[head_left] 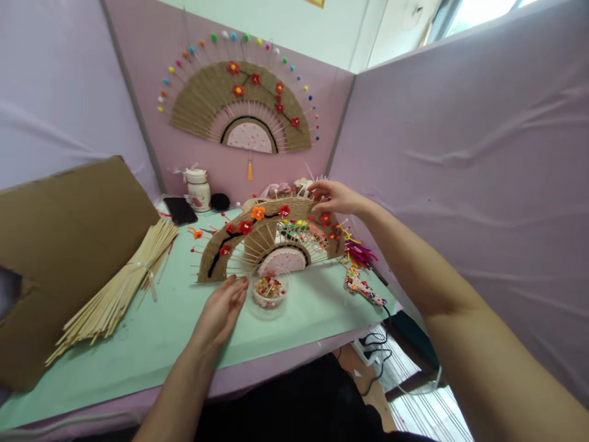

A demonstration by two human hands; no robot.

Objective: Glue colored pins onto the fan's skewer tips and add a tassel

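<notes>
A folding-fan-shaped craft (212, 248) of brown twine and thin sticks, with red and orange flowers along a dark branch, stands tilted on the green table. At its upper right edge is my right hand (338, 197), thumb in front and fingers over the top, gripping the rim. My left hand (224, 307) rests low by the fan's bottom edge, its fingers extended and close together. Right beside those fingertips sits a clear round tub (269, 304) of small red and yellow beads. Whether the left fingertips touch the tub or the fan is hard to make out.
A similar finished fan (197, 101) hangs on the pink wall. To the left lie a bundle of sticks (115, 279) and a cardboard sheet (83, 221). A phone (180, 210) and white bottle (198, 190) stand behind. A corded, patterned glue gun (363, 287) lies right, near colourful pipe cleaners (361, 253).
</notes>
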